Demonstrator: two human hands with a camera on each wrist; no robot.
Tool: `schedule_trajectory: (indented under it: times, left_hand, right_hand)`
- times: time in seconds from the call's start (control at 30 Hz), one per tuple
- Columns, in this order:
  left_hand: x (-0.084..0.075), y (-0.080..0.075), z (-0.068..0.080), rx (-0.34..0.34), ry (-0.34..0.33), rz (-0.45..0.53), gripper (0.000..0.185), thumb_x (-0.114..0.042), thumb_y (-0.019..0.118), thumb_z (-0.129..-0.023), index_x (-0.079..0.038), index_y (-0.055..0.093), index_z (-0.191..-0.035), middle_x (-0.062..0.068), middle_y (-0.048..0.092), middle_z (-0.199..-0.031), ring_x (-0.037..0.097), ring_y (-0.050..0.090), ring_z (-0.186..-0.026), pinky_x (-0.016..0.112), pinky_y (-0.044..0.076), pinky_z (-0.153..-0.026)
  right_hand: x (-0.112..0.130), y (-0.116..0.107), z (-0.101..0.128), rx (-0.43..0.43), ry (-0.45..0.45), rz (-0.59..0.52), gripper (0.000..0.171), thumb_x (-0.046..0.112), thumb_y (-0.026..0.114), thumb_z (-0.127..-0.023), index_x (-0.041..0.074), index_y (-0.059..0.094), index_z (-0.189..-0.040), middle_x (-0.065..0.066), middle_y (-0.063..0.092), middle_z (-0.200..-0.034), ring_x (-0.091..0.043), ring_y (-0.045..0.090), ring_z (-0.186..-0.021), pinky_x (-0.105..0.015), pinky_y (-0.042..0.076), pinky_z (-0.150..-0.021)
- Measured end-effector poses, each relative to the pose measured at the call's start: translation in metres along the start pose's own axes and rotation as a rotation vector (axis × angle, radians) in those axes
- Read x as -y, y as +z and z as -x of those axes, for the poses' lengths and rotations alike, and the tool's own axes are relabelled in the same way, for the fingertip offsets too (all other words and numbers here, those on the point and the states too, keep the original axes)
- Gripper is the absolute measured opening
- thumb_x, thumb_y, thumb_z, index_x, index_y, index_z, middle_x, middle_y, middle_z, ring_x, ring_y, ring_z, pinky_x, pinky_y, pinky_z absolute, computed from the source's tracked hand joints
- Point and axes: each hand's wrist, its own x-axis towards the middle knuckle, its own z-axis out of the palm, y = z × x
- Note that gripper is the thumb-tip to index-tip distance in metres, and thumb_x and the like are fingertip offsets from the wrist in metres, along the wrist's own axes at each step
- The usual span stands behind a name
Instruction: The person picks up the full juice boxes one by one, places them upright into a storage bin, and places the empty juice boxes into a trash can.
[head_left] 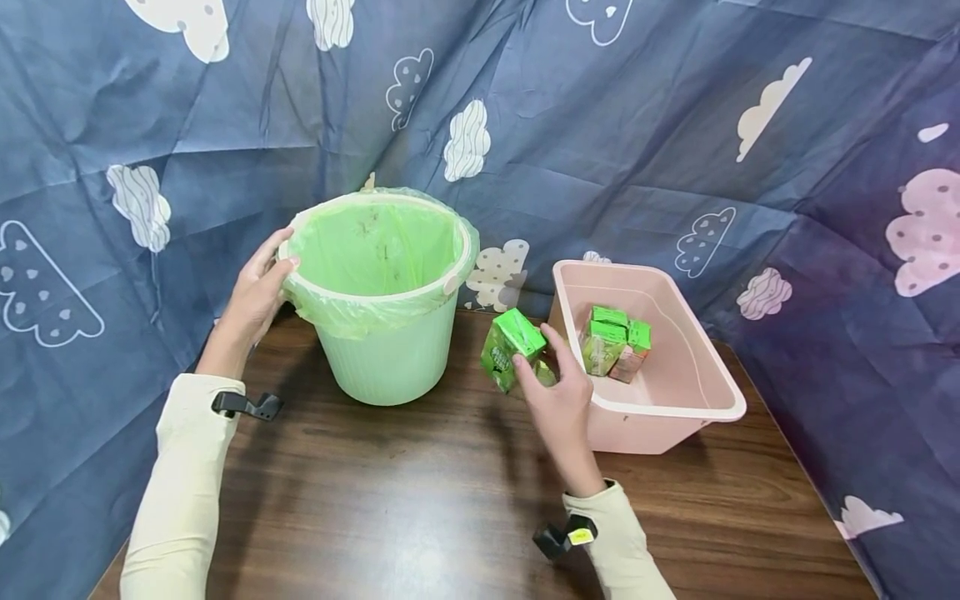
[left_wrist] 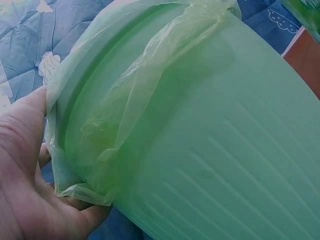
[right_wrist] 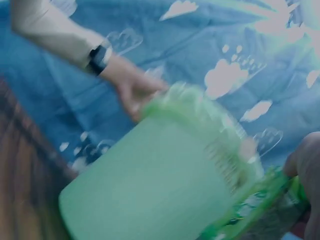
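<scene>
My left hand grips the left rim of a light green trash bin. A thin, pale green plastic bag lines the bin and folds over its rim. In the left wrist view, the fingers of this hand curl behind the rim with the bag's edge among them. Between the bin and a pink tub, my right hand pinches a small green drink carton above the table. Blurred in the right wrist view, the same carton overlaps the bin's side.
The pink plastic tub stands at the right, with small green-topped drink cartons in its left half. Under everything is a dark wooden table. A blue cloth printed with clouds hangs behind and at the sides.
</scene>
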Motion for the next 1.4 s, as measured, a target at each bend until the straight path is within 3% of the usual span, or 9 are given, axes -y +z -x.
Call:
schedule_trajectory:
  times: [0.13, 0.3, 0.63, 0.83, 1.07, 1.27, 1.4]
  left_hand:
    - [-0.002, -0.001, 0.000, 0.001, -0.006, -0.012, 0.061, -0.015, 0.052, -0.104, -0.014, 0.028, -0.161, 0.010, 0.043, -0.139, 0.008, 0.055, -0.103, 0.017, 0.051, -0.078]
    - [-0.003, -0.002, 0.001, -0.006, -0.016, -0.010, 0.061, -0.014, 0.052, -0.104, -0.013, 0.028, -0.160, 0.009, 0.043, -0.139, 0.009, 0.055, -0.103, 0.017, 0.051, -0.077]
    - [-0.007, -0.007, 0.001, 0.014, -0.015, 0.029, 0.063, -0.013, 0.054, -0.104, -0.012, 0.027, -0.161, 0.007, 0.047, -0.131, 0.008, 0.057, -0.099, 0.017, 0.051, -0.076]
    - [-0.007, -0.011, 0.003, 0.025, -0.039, 0.010, 0.062, -0.015, 0.053, -0.105, -0.015, 0.026, -0.161, 0.006, 0.047, -0.129, 0.007, 0.057, -0.097, 0.018, 0.051, -0.078]
    - [-0.005, -0.010, 0.003, 0.033, -0.030, 0.039, 0.061, -0.014, 0.053, -0.105, -0.013, 0.028, -0.160, 0.008, 0.048, -0.126, 0.009, 0.057, -0.096, 0.018, 0.051, -0.077]
    - [-0.002, -0.005, 0.001, 0.038, -0.039, 0.040, 0.060, -0.015, 0.054, -0.104, -0.013, 0.031, -0.159, 0.009, 0.047, -0.127, 0.010, 0.057, -0.098, 0.018, 0.051, -0.078]
    - [-0.001, -0.003, -0.003, 0.051, -0.038, 0.031, 0.059, -0.014, 0.053, -0.105, -0.013, 0.031, -0.159, 0.010, 0.047, -0.129, 0.011, 0.057, -0.102, 0.019, 0.051, -0.080]
  right_hand:
    - [0.019, -0.013, -0.017, 0.115, 0.073, -0.125, 0.050, -0.001, 0.076, -0.089, -0.001, 0.060, -0.136, -0.020, 0.065, -0.126, -0.024, 0.065, -0.107, -0.029, 0.053, -0.094]
    - [0.037, -0.027, -0.038, 0.189, 0.063, -0.179, 0.054, -0.007, 0.075, -0.087, -0.005, 0.058, -0.138, -0.021, 0.063, -0.128, -0.018, 0.065, -0.108, -0.029, 0.052, -0.097]
    - [0.068, -0.033, -0.091, 0.141, -0.023, -0.269, 0.050, -0.008, 0.071, -0.088, -0.004, 0.059, -0.136, -0.022, 0.067, -0.124, -0.019, 0.067, -0.109, -0.028, 0.053, -0.095]
    - [0.091, -0.010, -0.122, 0.195, -0.026, -0.295, 0.049, 0.001, 0.075, -0.089, 0.002, 0.062, -0.136, -0.016, 0.066, -0.127, -0.022, 0.065, -0.114, -0.032, 0.052, -0.098]
    - [0.106, 0.031, -0.151, 0.305, -0.049, -0.334, 0.047, 0.001, 0.076, -0.089, -0.002, 0.062, -0.134, -0.017, 0.067, -0.124, -0.023, 0.067, -0.112, -0.033, 0.053, -0.098]
    - [0.100, 0.067, -0.169, 0.386, 0.038, -0.292, 0.047, 0.008, 0.077, -0.090, 0.001, 0.063, -0.134, -0.017, 0.070, -0.121, -0.021, 0.068, -0.109, -0.030, 0.053, -0.095]
    - [0.088, 0.091, -0.178, 0.428, 0.080, -0.193, 0.049, 0.011, 0.078, -0.090, 0.001, 0.062, -0.135, -0.016, 0.070, -0.122, -0.020, 0.068, -0.108, -0.028, 0.055, -0.091]
